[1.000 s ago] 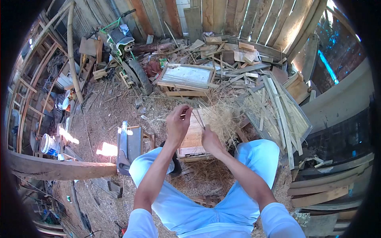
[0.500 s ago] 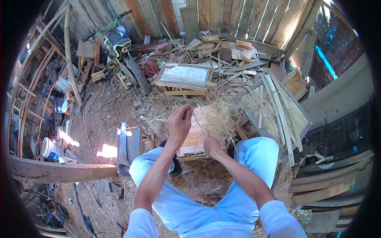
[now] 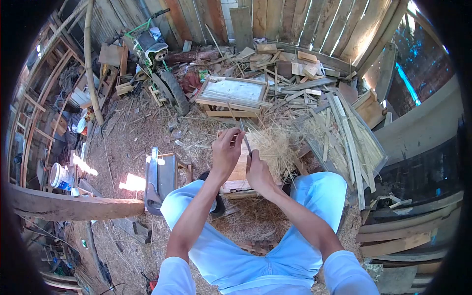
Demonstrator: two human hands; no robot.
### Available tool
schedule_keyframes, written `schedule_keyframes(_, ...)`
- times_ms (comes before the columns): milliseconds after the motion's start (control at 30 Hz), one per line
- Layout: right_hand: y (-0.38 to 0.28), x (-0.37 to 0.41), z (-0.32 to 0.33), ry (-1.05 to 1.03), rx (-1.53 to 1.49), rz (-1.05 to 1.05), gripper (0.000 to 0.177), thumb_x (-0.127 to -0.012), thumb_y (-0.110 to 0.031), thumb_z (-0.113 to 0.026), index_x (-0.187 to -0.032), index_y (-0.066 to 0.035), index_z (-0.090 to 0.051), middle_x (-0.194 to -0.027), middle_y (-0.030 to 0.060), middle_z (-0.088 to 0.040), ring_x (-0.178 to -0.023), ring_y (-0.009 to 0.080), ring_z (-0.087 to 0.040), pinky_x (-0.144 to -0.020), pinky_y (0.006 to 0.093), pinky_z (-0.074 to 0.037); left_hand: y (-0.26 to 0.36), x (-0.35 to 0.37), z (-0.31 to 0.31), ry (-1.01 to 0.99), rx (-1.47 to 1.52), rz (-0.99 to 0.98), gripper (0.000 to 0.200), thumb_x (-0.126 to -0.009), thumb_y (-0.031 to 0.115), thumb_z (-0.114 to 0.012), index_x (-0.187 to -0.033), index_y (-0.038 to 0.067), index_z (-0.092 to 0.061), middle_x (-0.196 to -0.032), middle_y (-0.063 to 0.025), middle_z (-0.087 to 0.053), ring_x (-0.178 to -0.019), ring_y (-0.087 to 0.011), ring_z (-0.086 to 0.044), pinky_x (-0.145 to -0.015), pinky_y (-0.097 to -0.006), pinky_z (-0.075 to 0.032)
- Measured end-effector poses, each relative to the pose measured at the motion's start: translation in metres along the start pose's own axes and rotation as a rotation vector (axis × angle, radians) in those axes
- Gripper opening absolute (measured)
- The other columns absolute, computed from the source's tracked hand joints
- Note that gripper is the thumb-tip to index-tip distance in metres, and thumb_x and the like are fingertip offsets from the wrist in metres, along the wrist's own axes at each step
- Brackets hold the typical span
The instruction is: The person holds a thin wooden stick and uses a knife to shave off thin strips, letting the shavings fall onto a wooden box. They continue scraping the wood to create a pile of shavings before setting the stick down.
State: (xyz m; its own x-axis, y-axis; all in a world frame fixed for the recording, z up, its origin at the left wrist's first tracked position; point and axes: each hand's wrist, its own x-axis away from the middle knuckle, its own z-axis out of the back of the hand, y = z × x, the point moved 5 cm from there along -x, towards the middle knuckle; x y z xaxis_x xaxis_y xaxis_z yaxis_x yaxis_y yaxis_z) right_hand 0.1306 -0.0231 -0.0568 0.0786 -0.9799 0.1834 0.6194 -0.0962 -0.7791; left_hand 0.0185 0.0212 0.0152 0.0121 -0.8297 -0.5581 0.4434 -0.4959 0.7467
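Observation:
My left hand (image 3: 227, 148) is closed, pinching a thin wooden strip (image 3: 231, 112) that sticks out forward past the fingertips. My right hand (image 3: 259, 172) is wrapped round a knife, whose narrow dark blade (image 3: 247, 143) points up toward the left fingers and meets or lies close to the strip. The knife's handle is mostly hidden in the fist. Below both hands, between my knees, stands a low wooden block (image 3: 237, 185) with a pale top. A heap of fine curly shavings (image 3: 275, 150) covers its right side.
A handsaw (image 3: 153, 184) leans by a small stool (image 3: 168, 172) at my left knee. Ahead lie a framed board (image 3: 233, 92) and piled scrap wood. Long slats (image 3: 344, 142) rest on a panel to the right. A motorbike (image 3: 160, 69) stands at the back left.
My right hand has drawn slightly up, and the dark blade now shows between the hands. The strip now reaches farther forward beyond my left hand. The whole view has shifted slightly.

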Motion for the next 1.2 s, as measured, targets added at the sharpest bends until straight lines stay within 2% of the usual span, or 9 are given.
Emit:
schedule_keyframes(167, 0.04, -0.008, -0.024, 0.092, 0.023, 0.056, 0.017, -0.097, -0.016, -0.037, -0.101, 0.001, -0.036, -0.064, 0.0334, -0.055, -0.065, 0.0515, -0.057, -0.058, 0.0588, -0.041, -0.003, 0.002, -0.004, 0.019, -0.01, 0.004, 0.01, -0.083, 0.004, -0.066, -0.089, -0.001, -0.061, -0.081, -0.0124, -0.063, -0.063, -0.0229, -0.065, -0.056, -0.03, -0.052)
schedule_keyframes(300, 0.051, -0.013, -0.033, 0.078, 0.04, 0.025, 0.018, -0.097, -0.017, -0.036, -0.102, 0.001, -0.035, -0.065, 0.0332, -0.056, -0.067, 0.0522, -0.057, -0.059, 0.0592, -0.042, -0.005, 0.003, -0.001, 0.027, -0.025, 0.025, 0.009, -0.083, 0.004, -0.066, -0.089, -0.001, -0.061, -0.081, -0.0124, -0.063, -0.063, -0.0228, -0.064, -0.056, -0.0304, -0.052)
schedule_keyframes(467, 0.08, -0.018, -0.048, 0.015, 0.143, -0.199, 0.022, -0.093, -0.014, -0.038, -0.108, 0.002, -0.036, -0.087, 0.0365, -0.058, -0.086, 0.0502, -0.058, -0.076, 0.0574, -0.045, -0.002, 0.002, -0.002, 0.041, -0.06, 0.053, 0.011, -0.084, 0.007, -0.067, -0.088, -0.002, -0.062, -0.076, -0.0099, -0.065, -0.068, -0.0157, -0.067, -0.058, -0.0265, -0.052)
schedule_keyframes(700, 0.165, -0.028, -0.089, -0.022, 0.284, -0.06, 0.04, -0.085, -0.009, -0.042, -0.122, 0.002, -0.034, -0.097, 0.0345, -0.059, -0.093, 0.0484, -0.058, -0.082, 0.0532, -0.046, 0.002, 0.0, -0.002, 0.014, -0.069, 0.0, 0.008, -0.084, 0.005, -0.066, -0.087, 0.0, -0.06, -0.08, -0.0119, -0.063, -0.065, -0.022, -0.066, -0.054, -0.0289, -0.054)
schedule_keyframes(767, 0.159, -0.024, -0.088, -0.072, 0.376, -0.189, 0.048, -0.086, -0.008, -0.04, -0.132, 0.001, -0.03, -0.12, 0.0261, -0.054, -0.11, 0.0423, -0.054, -0.091, 0.0475, -0.043, -0.001, 0.001, -0.003, 0.001, -0.011, 0.014, 0.009, -0.084, 0.005, -0.066, -0.088, 0.0, -0.06, -0.08, -0.0123, -0.062, -0.065, -0.0222, -0.066, -0.054, -0.0294, -0.053)
schedule_keyframes(900, 0.108, -0.025, -0.06, -0.172, 0.22, -0.351, 0.04, -0.087, -0.007, -0.038, -0.126, 0.003, -0.033, -0.108, 0.0309, -0.057, -0.103, 0.0453, -0.056, -0.087, 0.0522, -0.044, 0.003, 0.001, 0.001, 0.021, -0.041, -0.008, 0.01, -0.084, 0.005, -0.066, -0.089, 0.0, -0.06, -0.08, -0.0124, -0.062, -0.065, -0.022, -0.065, -0.054, -0.0298, -0.053)
schedule_keyframes(1000, 0.021, -0.01, -0.011, -0.107, 0.014, -0.146, 0.03, -0.089, -0.005, -0.036, -0.117, 0.005, -0.035, -0.096, 0.0358, -0.058, -0.096, 0.0484, -0.057, -0.081, 0.0569, -0.043, -0.005, 0.0, -0.003, 0.029, -0.007, 0.051, 0.011, -0.082, 0.005, -0.068, -0.087, -0.002, -0.062, -0.078, -0.0116, -0.064, -0.064, -0.0176, -0.065, -0.057, -0.0275, -0.052)
schedule_keyframes(1067, -0.015, 0.002, 0.012, -0.047, -0.002, -0.077, 0.022, -0.092, -0.006, -0.036, -0.109, 0.006, -0.035, -0.082, 0.0375, -0.058, -0.089, 0.051, -0.058, -0.077, 0.0587, -0.043, -0.005, 0.001, -0.005, 0.039, -0.045, -0.014, 0.009, -0.083, 0.005, -0.065, -0.087, 0.0, -0.059, -0.078, -0.0115, -0.061, -0.062, -0.0233, -0.063, -0.054, -0.0304, -0.051)
schedule_keyframes(1200, 0.042, -0.014, -0.023, -0.049, 0.105, -0.168, 0.027, -0.096, -0.014, -0.036, -0.117, 0.003, -0.035, -0.083, 0.0353, -0.06, -0.086, 0.0498, -0.059, -0.076, 0.0575, -0.044, -0.003, 0.003, -0.008, 0.048, -0.086, -0.04, 0.009, -0.082, 0.005, -0.066, -0.088, 0.002, -0.059, -0.076, -0.0098, -0.061, -0.058, -0.0234, -0.06, -0.055, -0.033, -0.045)
